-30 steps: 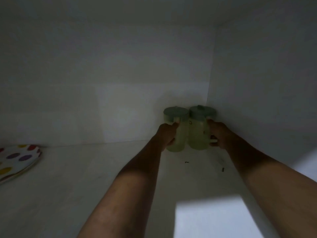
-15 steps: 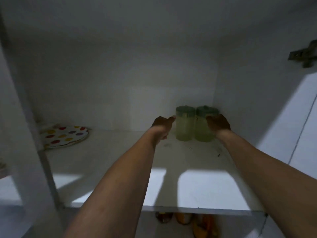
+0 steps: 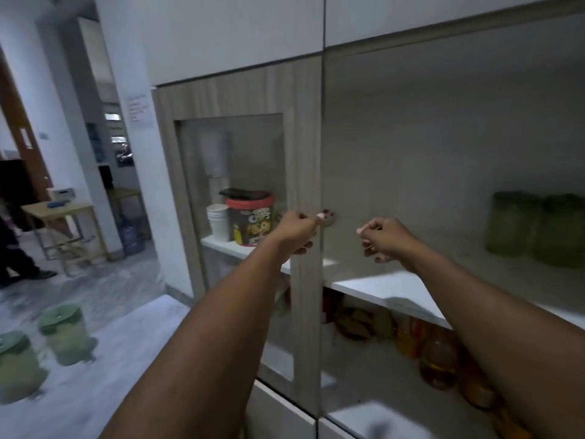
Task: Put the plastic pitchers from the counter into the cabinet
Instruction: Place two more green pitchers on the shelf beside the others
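Observation:
Two green-lidded plastic pitchers (image 3: 535, 228) stand side by side on the white cabinet shelf (image 3: 395, 288) at the far right, blurred behind the glass of the right cabinet door (image 3: 443, 153). Two more pitchers (image 3: 65, 335) stand on the grey counter (image 3: 104, 391) at lower left. My left hand (image 3: 297, 228) is curled, its thumb and fingertip pinched on the small knob (image 3: 330, 216) where the two doors meet. My right hand (image 3: 384, 239) hovers just right of the knob, fingers curled, with nothing in it.
Behind the left glass door (image 3: 234, 185) are a stack of white cups (image 3: 218, 221) and a red-rimmed snack tub (image 3: 251, 218). Bottles and jars (image 3: 437, 359) fill the lower shelf. A wooden table (image 3: 60, 213) and a person's legs (image 3: 15, 258) are far left.
Both hands have let go of the two pitchers on the shelf and pulled back out. My head has backed away and turned left, and the glass doors now stand in front of the shelf.

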